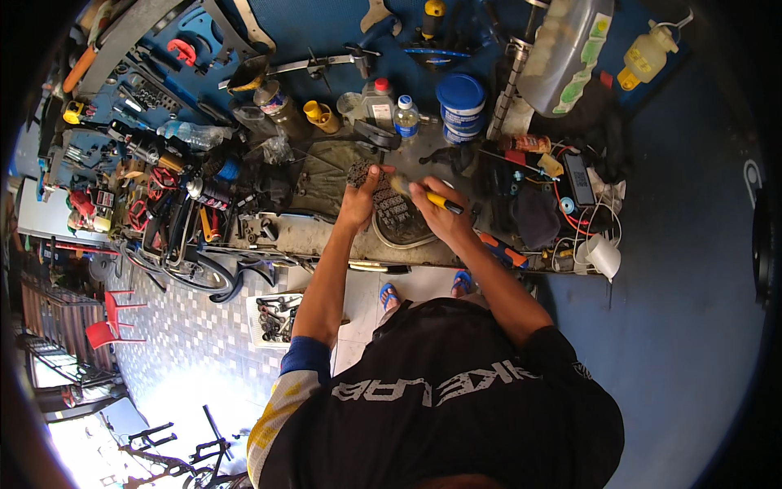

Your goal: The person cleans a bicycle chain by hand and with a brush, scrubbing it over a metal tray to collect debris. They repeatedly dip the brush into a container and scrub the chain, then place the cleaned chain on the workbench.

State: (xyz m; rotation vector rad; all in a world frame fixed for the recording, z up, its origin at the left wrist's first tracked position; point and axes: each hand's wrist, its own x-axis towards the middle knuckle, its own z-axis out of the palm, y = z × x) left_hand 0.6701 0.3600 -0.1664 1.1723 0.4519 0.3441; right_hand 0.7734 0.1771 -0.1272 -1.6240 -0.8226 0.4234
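My left hand (357, 204) is closed around a dark, bunched metal piece (358, 171) that looks like bicycle chain, thumb pressed along it. In my right hand (444, 216) is a brush (442, 202) with a yellow and black handle. Its pale bristles point left, close to the piece in my left hand; I cannot tell whether they touch it. Beneath both hands, a shallow dark tray (407, 243) with a rounded rim sits on the workbench. Rows of chain-like links (395, 216) show inside it, partly hidden by my hands.
Behind stand a blue tub (461, 96), a clear bottle (406, 118), a red-capped bottle (379, 102) and a yellow container (322, 116). Cables, a phone (579, 179) and a white cup (604, 257) crowd the right; tools clutter the left. A basket of parts (262, 330) is on the floor.
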